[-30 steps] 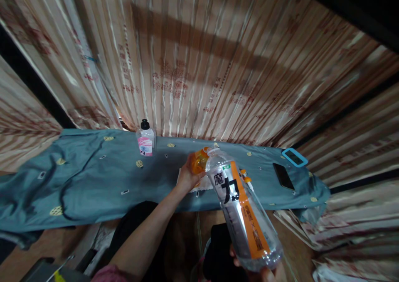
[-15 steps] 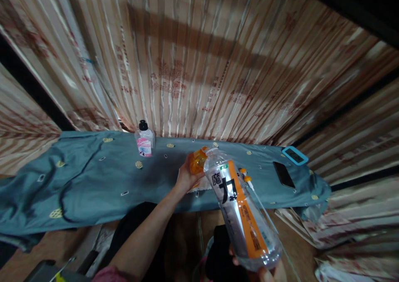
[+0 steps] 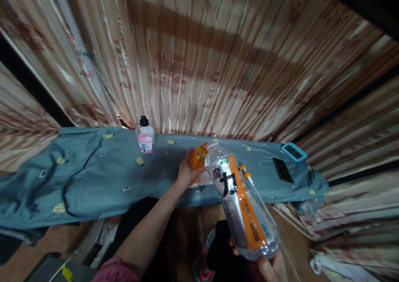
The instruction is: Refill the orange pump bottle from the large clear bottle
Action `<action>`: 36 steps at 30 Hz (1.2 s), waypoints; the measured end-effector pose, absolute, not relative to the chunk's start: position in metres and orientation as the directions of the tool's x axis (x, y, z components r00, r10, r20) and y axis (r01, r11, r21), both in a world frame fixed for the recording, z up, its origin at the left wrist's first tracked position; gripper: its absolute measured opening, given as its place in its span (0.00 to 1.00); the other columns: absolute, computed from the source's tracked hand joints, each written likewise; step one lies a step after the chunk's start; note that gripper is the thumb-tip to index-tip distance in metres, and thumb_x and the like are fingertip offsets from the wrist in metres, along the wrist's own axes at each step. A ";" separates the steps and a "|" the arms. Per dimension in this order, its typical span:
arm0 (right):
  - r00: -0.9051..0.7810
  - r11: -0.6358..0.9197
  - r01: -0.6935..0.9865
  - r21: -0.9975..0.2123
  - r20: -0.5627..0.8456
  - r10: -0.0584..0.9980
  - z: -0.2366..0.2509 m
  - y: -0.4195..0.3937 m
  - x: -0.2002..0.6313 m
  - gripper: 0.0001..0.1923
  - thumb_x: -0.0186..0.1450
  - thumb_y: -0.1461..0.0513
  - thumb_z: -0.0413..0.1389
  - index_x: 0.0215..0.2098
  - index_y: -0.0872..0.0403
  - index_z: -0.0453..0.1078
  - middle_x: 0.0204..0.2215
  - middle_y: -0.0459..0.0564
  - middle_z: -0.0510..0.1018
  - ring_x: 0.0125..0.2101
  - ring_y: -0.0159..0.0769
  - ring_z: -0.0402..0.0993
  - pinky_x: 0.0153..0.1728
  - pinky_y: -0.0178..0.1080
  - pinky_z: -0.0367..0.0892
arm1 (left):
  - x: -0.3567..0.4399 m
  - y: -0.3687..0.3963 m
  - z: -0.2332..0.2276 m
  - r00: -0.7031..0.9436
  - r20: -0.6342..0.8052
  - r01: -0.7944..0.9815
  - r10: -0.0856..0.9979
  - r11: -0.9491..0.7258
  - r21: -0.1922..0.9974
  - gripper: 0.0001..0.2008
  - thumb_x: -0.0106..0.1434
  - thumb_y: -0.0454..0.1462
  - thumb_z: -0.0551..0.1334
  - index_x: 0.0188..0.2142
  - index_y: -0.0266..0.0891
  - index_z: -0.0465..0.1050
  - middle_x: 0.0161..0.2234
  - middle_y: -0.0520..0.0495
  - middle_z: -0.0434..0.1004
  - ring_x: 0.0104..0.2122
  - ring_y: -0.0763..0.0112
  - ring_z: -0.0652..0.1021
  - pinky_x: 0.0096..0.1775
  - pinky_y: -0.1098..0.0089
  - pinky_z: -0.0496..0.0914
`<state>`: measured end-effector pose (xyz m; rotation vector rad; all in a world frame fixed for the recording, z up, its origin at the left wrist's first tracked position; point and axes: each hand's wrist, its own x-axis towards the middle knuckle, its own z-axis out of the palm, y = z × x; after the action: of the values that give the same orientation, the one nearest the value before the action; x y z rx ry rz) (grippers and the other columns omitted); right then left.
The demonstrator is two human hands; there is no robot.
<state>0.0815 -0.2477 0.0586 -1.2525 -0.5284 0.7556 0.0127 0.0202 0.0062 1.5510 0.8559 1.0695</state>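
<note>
Right hand (image 3: 268, 267) grips base of tilted clear bottle (image 3: 240, 203), little liquid inside; left hand (image 3: 187, 172) clasps orange container (image 3: 198, 157) at its mouth.

The big clear bottle (image 3: 240, 207) between the hands bears black characters 魔力 on its silver-and-orange label; smaller print is unreadable.

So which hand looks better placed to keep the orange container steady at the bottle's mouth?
The left hand: it already grips the orange container there. The right hand supports the big bottle at its base.
</note>
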 end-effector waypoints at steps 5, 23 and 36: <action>0.664 0.093 -0.203 -0.975 -0.067 0.745 0.057 -0.252 0.083 0.28 0.49 0.45 0.65 0.41 0.52 0.72 0.26 0.52 0.84 0.31 0.43 0.81 0.34 0.37 0.73 | 0.013 0.019 0.009 0.351 0.204 0.029 0.914 -0.228 0.973 0.32 0.46 0.36 0.69 0.50 0.41 0.61 0.44 0.47 0.77 0.43 0.62 0.79 0.45 0.64 0.73; 0.683 0.081 -0.222 -0.972 -0.096 0.724 0.063 -0.247 0.080 0.32 0.47 0.45 0.66 0.44 0.51 0.71 0.27 0.52 0.83 0.27 0.42 0.79 0.30 0.39 0.72 | 0.012 0.017 0.019 0.343 0.184 0.056 0.921 -0.215 0.975 0.31 0.45 0.37 0.70 0.49 0.41 0.61 0.43 0.47 0.77 0.42 0.62 0.79 0.44 0.65 0.73; 0.652 0.053 -0.251 -0.967 -0.128 0.747 0.068 -0.245 0.079 0.28 0.45 0.46 0.67 0.39 0.52 0.72 0.24 0.51 0.81 0.30 0.44 0.79 0.35 0.40 0.71 | 0.015 0.019 0.014 0.322 0.185 0.003 0.928 -0.197 0.980 0.33 0.43 0.33 0.70 0.49 0.41 0.61 0.45 0.45 0.76 0.44 0.61 0.78 0.47 0.62 0.72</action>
<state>0.0790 -0.2451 0.0677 -1.3099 -0.4722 0.8021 0.0146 0.0192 0.0143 1.5127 0.8887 1.0802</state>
